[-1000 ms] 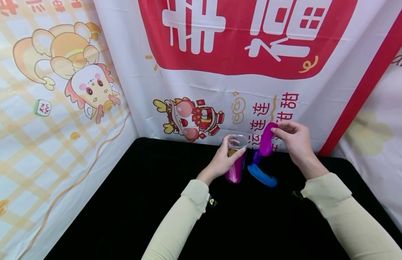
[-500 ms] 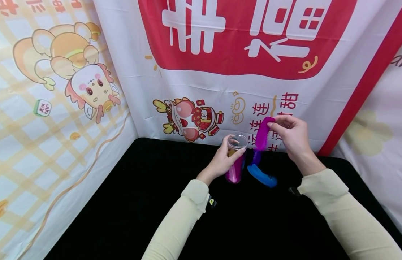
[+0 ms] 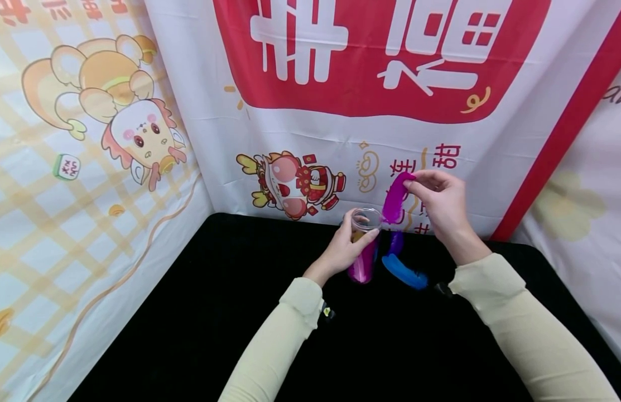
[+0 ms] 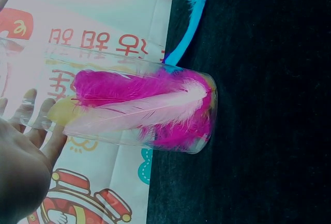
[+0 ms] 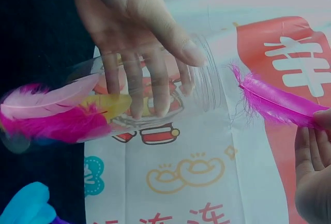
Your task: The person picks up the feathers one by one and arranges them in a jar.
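My left hand (image 3: 342, 245) grips a clear plastic jar (image 4: 211, 125) near its open, threaded mouth, fingers wrapped round the wall. Inside lie a pale pink feather (image 4: 139, 111), magenta feathers (image 4: 114, 87) and a yellow feather (image 5: 111, 105), bunched toward the bottom. Between thumb and fingertips my right hand (image 3: 443, 204) pinches one end of another magenta feather (image 3: 394, 198). That feather slants down, its fluffy end right by the jar's rim in the head view and just off the mouth in the right wrist view.
On the black tabletop (image 3: 230, 312), right of the jar, lie a blue feather (image 3: 404, 272) and a purple feather (image 3: 396, 243). A printed white and red cloth (image 3: 290, 128) hangs behind the table's far edge.
My right hand has moved left and up, bringing the pinched magenta feather from over the purple feather to the jar's mouth. The left hand and jar have stayed in place.
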`<action>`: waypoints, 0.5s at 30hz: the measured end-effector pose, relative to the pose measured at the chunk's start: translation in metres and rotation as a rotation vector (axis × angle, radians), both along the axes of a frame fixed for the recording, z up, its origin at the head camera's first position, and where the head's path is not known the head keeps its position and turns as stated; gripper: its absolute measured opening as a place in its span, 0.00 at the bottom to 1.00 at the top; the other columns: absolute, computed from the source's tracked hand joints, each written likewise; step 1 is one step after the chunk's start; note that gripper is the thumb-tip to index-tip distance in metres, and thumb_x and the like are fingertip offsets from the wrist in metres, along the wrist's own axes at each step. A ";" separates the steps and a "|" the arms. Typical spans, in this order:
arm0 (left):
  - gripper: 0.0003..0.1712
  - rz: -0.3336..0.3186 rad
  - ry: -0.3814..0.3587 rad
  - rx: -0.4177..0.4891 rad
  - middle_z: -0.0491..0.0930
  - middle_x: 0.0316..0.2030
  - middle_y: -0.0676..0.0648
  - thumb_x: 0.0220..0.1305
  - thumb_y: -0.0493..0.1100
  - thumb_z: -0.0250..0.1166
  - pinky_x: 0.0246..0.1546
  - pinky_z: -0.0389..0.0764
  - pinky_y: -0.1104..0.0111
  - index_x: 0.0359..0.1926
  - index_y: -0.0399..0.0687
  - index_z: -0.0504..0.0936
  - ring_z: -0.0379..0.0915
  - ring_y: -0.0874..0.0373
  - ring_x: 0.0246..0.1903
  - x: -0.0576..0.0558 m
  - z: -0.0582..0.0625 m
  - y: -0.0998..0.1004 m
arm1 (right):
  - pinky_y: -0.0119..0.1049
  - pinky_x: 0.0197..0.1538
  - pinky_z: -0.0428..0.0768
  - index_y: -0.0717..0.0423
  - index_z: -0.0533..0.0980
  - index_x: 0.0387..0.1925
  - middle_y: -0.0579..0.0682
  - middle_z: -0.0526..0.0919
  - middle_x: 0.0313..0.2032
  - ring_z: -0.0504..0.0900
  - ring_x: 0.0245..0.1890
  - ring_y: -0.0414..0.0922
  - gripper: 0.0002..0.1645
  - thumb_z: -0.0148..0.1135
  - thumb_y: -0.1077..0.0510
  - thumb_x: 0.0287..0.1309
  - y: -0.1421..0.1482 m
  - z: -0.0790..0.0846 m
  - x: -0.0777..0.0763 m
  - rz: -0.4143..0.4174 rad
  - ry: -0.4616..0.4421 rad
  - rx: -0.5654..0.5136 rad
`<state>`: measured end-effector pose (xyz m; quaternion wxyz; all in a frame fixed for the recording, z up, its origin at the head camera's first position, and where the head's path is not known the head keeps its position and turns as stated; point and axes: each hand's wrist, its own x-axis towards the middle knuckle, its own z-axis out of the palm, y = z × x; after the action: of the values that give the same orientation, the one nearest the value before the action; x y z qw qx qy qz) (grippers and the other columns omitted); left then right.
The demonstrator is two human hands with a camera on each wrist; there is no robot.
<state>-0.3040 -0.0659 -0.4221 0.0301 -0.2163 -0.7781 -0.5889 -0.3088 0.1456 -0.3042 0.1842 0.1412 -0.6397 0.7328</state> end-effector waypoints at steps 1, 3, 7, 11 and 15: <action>0.39 -0.007 -0.008 -0.001 0.71 0.66 0.42 0.75 0.55 0.60 0.69 0.66 0.49 0.76 0.50 0.53 0.68 0.55 0.63 0.003 0.005 -0.001 | 0.28 0.40 0.82 0.66 0.85 0.39 0.45 0.89 0.30 0.85 0.32 0.39 0.11 0.77 0.67 0.53 -0.001 0.000 0.000 -0.003 0.002 0.001; 0.38 -0.012 -0.014 0.005 0.71 0.65 0.42 0.76 0.54 0.60 0.69 0.66 0.49 0.76 0.49 0.53 0.68 0.53 0.63 0.006 0.010 -0.001 | 0.28 0.40 0.82 0.66 0.85 0.39 0.45 0.89 0.31 0.85 0.33 0.39 0.12 0.78 0.67 0.53 -0.002 0.001 -0.001 0.000 0.008 -0.010; 0.35 -0.024 -0.034 0.015 0.71 0.65 0.40 0.76 0.48 0.60 0.70 0.65 0.48 0.74 0.45 0.55 0.69 0.50 0.63 0.021 0.028 -0.002 | 0.29 0.41 0.83 0.67 0.85 0.39 0.46 0.89 0.32 0.86 0.34 0.39 0.12 0.77 0.68 0.52 -0.007 0.002 -0.003 0.005 0.028 -0.041; 0.36 -0.033 -0.051 0.006 0.71 0.65 0.39 0.76 0.47 0.60 0.70 0.65 0.49 0.75 0.43 0.54 0.68 0.50 0.64 0.024 0.033 -0.003 | 0.29 0.42 0.82 0.66 0.86 0.38 0.47 0.88 0.32 0.86 0.35 0.40 0.10 0.77 0.69 0.53 -0.013 0.001 -0.004 -0.005 0.039 -0.055; 0.38 -0.034 -0.058 -0.010 0.70 0.66 0.41 0.76 0.49 0.60 0.70 0.65 0.50 0.77 0.44 0.52 0.68 0.52 0.64 0.015 0.024 -0.002 | 0.29 0.43 0.82 0.66 0.86 0.39 0.47 0.88 0.32 0.87 0.36 0.40 0.10 0.76 0.67 0.54 -0.017 -0.002 -0.005 -0.014 0.043 -0.052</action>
<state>-0.2890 -0.0679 -0.3983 -0.0034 -0.2127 -0.7776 -0.5916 -0.3142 0.1288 -0.3058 0.2066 0.1477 -0.6173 0.7446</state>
